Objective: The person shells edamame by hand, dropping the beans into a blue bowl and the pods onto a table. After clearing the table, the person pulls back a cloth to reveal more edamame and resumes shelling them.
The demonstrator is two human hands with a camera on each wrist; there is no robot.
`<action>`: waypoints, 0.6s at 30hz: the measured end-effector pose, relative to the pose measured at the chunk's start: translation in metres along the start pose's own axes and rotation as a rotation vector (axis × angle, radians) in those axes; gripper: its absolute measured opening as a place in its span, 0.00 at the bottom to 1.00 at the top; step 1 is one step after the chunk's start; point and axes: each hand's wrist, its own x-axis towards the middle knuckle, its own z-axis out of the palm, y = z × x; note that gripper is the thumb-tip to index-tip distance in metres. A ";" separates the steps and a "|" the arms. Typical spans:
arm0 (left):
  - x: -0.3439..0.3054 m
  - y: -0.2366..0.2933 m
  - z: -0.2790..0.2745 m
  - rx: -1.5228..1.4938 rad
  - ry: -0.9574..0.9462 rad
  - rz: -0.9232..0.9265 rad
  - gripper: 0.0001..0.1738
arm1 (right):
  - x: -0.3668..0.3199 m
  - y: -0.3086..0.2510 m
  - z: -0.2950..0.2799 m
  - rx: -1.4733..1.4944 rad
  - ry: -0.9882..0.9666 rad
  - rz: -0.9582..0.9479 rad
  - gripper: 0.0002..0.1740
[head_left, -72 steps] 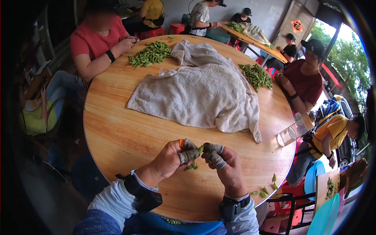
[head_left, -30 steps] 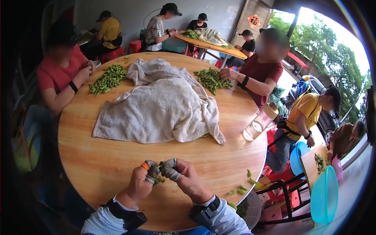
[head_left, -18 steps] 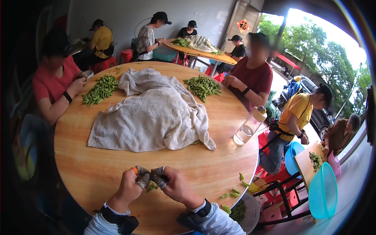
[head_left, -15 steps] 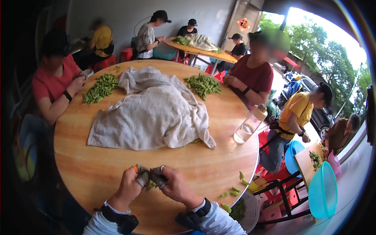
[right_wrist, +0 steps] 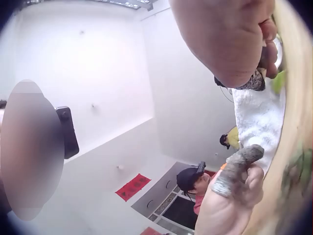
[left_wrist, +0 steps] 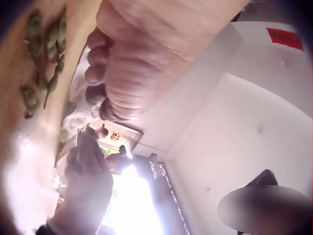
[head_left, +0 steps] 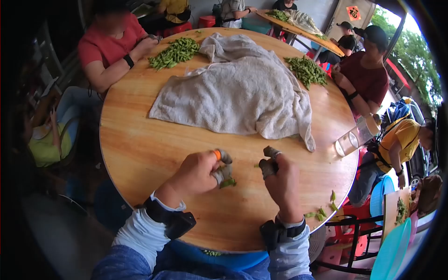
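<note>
My left hand (head_left: 223, 170) wears grey finger cots and one orange cot, and its curled fingers grip a green edamame pod (head_left: 227, 183) just above the round wooden table (head_left: 140, 149). My right hand (head_left: 268, 161), also in grey cots, hovers a short gap to the right with fingers curled; a small green bit (head_left: 256, 165) shows at its fingertips. In the left wrist view the left hand (left_wrist: 142, 54) is curled over several pods (left_wrist: 44, 39) on the wood, the right hand (left_wrist: 88, 181) beyond. The right wrist view shows the right hand (right_wrist: 225, 39) fisted, a green blur (right_wrist: 279, 82) beside it.
A rumpled grey towel (head_left: 238, 93) covers the table's middle. Pod piles (head_left: 175, 52) (head_left: 305, 70) lie in front of seated people at the far side. A clear bottle (head_left: 352, 140) stands at the right edge, loose pods (head_left: 322, 214) near it. A teal basin (head_left: 396, 252) sits lower right.
My two hands, pressed together over one pod half a second ago, have pulled apart. The pod stays in the left hand. The head view has tilted down toward the table.
</note>
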 end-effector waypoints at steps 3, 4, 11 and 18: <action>0.003 -0.002 0.002 0.456 -0.009 0.090 0.12 | -0.002 0.006 0.007 0.102 0.001 -0.079 0.11; 0.002 0.000 0.002 0.472 0.000 0.068 0.10 | -0.003 -0.001 0.005 0.127 -0.028 -0.038 0.11; 0.006 -0.009 0.007 0.418 0.092 0.045 0.07 | -0.007 0.003 0.014 0.439 -0.210 -0.037 0.12; 0.005 -0.013 0.006 -0.928 -0.072 -0.301 0.04 | -0.010 -0.011 0.012 0.897 -0.497 0.196 0.13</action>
